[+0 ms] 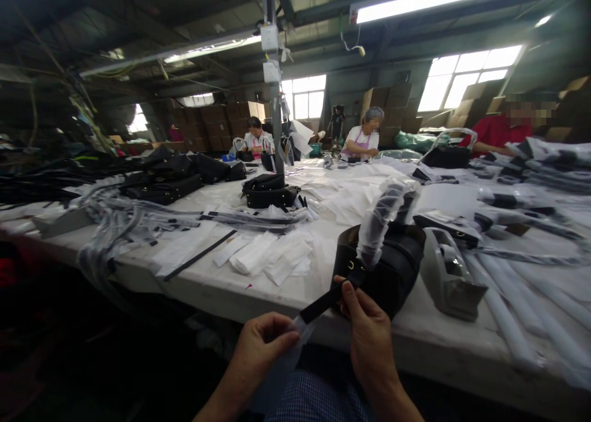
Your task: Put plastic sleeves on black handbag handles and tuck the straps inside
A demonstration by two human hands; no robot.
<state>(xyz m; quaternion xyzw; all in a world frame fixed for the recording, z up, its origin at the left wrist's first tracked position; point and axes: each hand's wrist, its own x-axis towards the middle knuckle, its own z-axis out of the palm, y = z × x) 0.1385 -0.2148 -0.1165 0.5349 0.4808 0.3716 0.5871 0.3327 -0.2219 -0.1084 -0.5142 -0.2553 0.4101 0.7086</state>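
A black handbag (392, 268) stands at the table's front edge, its raised handle (376, 225) wrapped in clear plastic. From the bag a black strap (323, 303) slants down to the left. My right hand (367, 323) pinches this strap close to the bag's side. Lower left, my left hand (263, 348) pinches a thin translucent white sheet (289, 360) at the strap's free end. Whether the left fingers also grip the strap tip is hidden.
A grey tape dispenser (450, 280) stands right of the bag. White paper pieces (272, 255), plastic-wrapped straps (133, 219) and black bags (270, 191) lie across the table (221, 289). A post (277, 101) rises behind. Several people work farther back.
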